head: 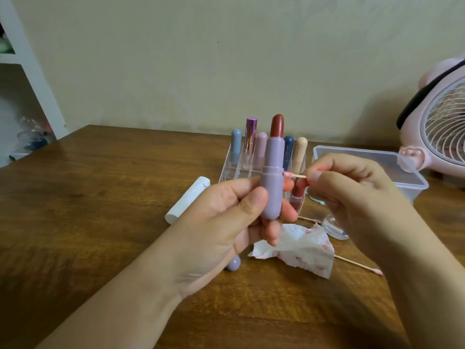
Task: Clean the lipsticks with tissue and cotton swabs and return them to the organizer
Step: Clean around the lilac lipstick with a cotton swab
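My left hand (226, 217) grips a lilac lipstick (273, 177) upright, its dark red bullet twisted out at the top. My right hand (352, 195) pinches a cotton swab (293, 175); its pink-stained tip touches the ledge of the lilac tube. Behind them stands a clear organizer (232, 167) holding several capped lipsticks. The lilac cap (233, 263) lies on the table under my left wrist. A crumpled tissue (302, 248) with red smears rests below the lipstick.
A used swab (357, 264) lies right of the tissue, another (308, 219) behind it. A white tissue pack (187, 199) lies left of the organizer. A clear lidded box (402, 170) and a pink fan (442, 122) stand at the right. A small clear container (334, 226) sits under my right hand.
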